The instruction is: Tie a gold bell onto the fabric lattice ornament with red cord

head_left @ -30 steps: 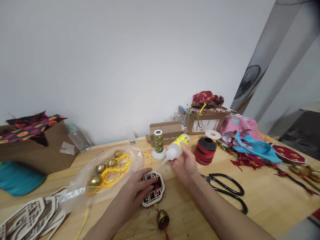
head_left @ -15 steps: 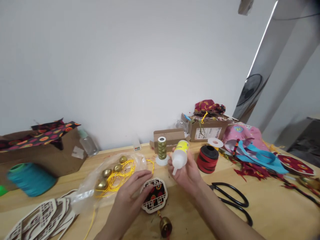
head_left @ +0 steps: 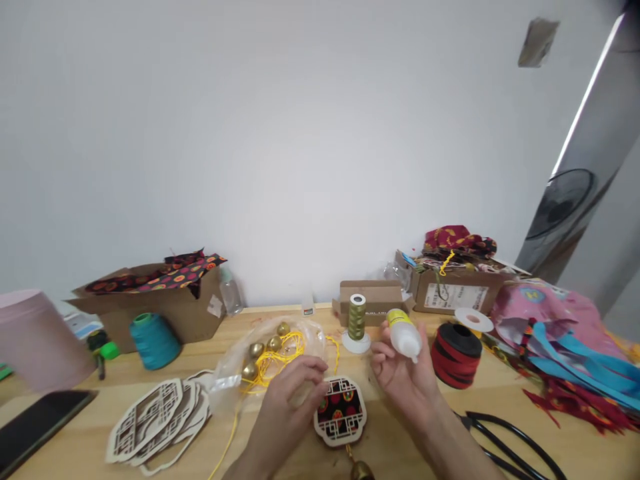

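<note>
My right hand [head_left: 407, 380] holds a small white squeeze bottle [head_left: 406, 339] with a yellow label, its narrow nozzle tilted downward to the right. Between my hands a scalloped wooden pendant [head_left: 340, 411] lies on the table, with a lattice frame over dark fabric in red, orange and green. A brass bell [head_left: 361, 471] hangs from its lower edge on a yellow cord, partly cut off by the frame. My left hand [head_left: 287, 413] rests at the pendant's left edge, fingers stretched out and thumb at the rim; whether it touches is hard to tell.
Black-handled scissors [head_left: 510, 440] lie at right, near a red-and-black ribbon spool [head_left: 456, 355]. A plastic bag [head_left: 233, 363] with bells and yellow cord [head_left: 280, 357] sits behind my left hand. Lattice frames [head_left: 155, 423] are stacked left, beside a phone [head_left: 40, 427]. Boxes line the wall.
The view has swung left, bringing the phone and a pink container into sight. My right hand has turned the bottle, so its nozzle points rightward. My left hand has drawn back off the pendant's fabric.
</note>
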A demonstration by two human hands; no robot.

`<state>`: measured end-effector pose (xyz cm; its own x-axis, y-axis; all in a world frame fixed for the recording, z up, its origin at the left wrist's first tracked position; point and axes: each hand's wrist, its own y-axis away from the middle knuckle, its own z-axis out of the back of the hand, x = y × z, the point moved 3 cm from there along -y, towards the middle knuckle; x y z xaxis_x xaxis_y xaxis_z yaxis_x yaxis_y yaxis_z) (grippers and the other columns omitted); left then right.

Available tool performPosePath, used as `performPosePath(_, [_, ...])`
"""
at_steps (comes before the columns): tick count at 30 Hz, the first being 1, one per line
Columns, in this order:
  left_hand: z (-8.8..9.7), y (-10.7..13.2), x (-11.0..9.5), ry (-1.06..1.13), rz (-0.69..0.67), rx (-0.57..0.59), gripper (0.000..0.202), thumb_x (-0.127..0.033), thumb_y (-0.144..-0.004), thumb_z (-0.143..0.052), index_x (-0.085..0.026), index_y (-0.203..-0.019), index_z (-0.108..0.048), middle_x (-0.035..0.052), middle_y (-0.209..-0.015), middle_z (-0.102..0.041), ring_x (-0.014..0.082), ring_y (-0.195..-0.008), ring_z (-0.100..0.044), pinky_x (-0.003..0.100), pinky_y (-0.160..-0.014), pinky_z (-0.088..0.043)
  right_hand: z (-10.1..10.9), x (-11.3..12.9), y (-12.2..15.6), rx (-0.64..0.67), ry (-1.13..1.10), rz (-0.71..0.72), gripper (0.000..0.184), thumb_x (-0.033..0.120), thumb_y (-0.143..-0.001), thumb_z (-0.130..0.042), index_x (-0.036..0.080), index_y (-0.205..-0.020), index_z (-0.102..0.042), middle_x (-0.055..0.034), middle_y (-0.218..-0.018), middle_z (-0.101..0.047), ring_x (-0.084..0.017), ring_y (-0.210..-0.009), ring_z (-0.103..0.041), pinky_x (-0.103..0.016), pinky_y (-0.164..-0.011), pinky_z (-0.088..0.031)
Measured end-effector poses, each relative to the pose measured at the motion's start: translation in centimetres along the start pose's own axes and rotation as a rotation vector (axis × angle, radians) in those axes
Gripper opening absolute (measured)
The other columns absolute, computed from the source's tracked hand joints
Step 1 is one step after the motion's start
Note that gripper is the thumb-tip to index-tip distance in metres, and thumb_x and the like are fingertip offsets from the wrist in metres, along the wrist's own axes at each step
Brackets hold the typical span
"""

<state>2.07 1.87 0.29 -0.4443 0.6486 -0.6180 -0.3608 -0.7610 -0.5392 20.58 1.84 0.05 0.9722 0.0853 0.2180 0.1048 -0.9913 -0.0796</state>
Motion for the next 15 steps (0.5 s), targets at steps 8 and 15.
performPosePath(8, [4.5, -7.4, -2.5, -0.138, 0.034, -0.049, 0.025, -0.032, -0.083, -0.039, -0.018, -0.075, -0.058, 0.0019, -0.076, -0.066, 0.0159, -0.074, -0.060, 0.026, -0.068, -0.047, 0.8, -0.9, -0.4, -0.082, -0.059, -0.048, 0.033, 0.044, -0.061, -0.068, 0.016, -0.076, -0.058, 0.0051, -0.057, -0.062, -0.004, -0.045, -0.048, -0.015, -0.050, -0.044])
performPosePath(15, [-1.4, -19.4, -0.3, -0.342, -0.291, 0.346, 0.015, -0.025, -0.081, -0.049, -0.016, -0.087, -0.059, 0.0031, -0.088, -0.064, 0.0155, -0.080, -0.059, 0.032, -0.072, -0.048, 1.4, -1.6, -1.3, -0.071, -0.067, -0.100, 0.039, 0.051, -0.056, -0.068, 0.015, -0.070, -0.062, 0.0041, -0.051, -0.063, -0.003, -0.039, -0.045, -0.015, -0.044, -0.043])
